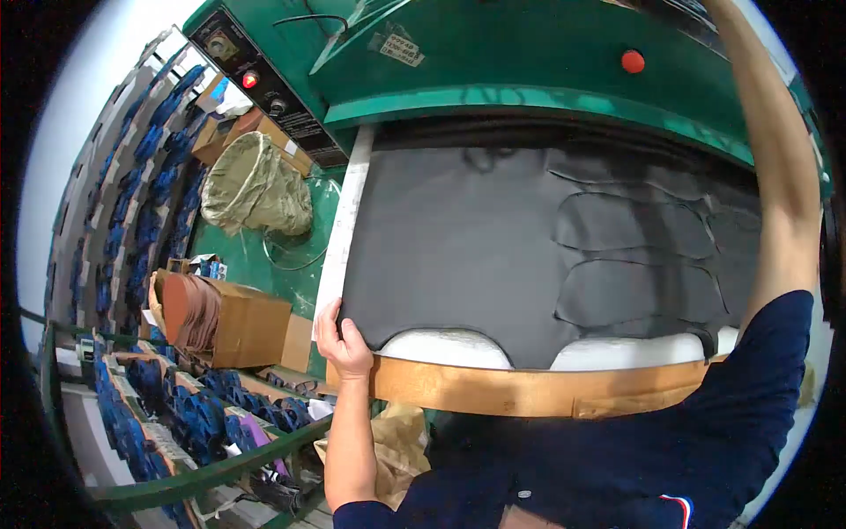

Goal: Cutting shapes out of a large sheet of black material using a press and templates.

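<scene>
A dark grey sheet (458, 238) lies on a white board (346, 225) in front of me, beneath the green machine (520, 53). Several rounded, sole-like outlines are cut into its right part, and curved gaps along the near edge show white below. My left hand (345, 348) is at the near left corner, its fingers curled at the board's edge and the thumb pointing up beside the sheet. My right forearm (780, 167) reaches over the right side toward the machine's top; the hand itself is beyond the upper edge of the picture.
A wooden strip (493, 392) runs along the near edge, close to my body. Left of it stand a cardboard box (251, 326) with brown discs, a cloth-covered bin (251, 189), and racks of blue items (132, 212). A green rail (211, 476) crosses the lower left. The machine carries a red button (633, 61).
</scene>
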`<state>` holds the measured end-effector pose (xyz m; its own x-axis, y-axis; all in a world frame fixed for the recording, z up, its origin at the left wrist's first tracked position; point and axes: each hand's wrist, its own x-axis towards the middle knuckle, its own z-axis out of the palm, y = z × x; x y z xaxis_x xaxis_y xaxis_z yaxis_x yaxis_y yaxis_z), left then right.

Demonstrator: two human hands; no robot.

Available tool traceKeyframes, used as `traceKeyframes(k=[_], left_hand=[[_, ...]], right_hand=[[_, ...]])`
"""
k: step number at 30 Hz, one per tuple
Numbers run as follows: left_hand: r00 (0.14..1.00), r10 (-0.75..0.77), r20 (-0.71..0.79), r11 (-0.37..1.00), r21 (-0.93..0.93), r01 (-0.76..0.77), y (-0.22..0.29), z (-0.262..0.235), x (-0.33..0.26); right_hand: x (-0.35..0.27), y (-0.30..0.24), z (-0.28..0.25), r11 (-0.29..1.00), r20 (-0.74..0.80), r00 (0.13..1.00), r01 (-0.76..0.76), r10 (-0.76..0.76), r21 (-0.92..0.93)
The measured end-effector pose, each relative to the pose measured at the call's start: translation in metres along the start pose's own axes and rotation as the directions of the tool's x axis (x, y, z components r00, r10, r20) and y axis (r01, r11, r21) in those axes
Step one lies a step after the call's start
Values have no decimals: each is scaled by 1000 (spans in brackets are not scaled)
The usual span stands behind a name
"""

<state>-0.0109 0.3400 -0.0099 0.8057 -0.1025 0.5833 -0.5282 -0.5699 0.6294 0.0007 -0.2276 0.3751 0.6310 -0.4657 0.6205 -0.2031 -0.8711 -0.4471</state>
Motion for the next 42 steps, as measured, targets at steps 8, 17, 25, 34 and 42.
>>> traceKeyframes(k=[8,17,25,34,42], left_hand=[[998,1,58,999,-46,2,9,5,7],[981,-3,196,987,-159,35,0,-24,4],[941,80,327,980,-199,-14,-8,-32,7],[944,57,324,974,-225,18,-2,-32,8],[675,647,354,758,-392,-521,133,-18,13]], right_hand=[[-145,-44,-70,997,-27,999,31,-30,69],[-351,-94,-34,1000,410,912,-8,2,13],[-433,-72,38,983,311,934,-143,174,-119],[-426,-58,40,974,560,804,-101,199,-201],[-341,1,71,868,557,718,496,-417,11]])
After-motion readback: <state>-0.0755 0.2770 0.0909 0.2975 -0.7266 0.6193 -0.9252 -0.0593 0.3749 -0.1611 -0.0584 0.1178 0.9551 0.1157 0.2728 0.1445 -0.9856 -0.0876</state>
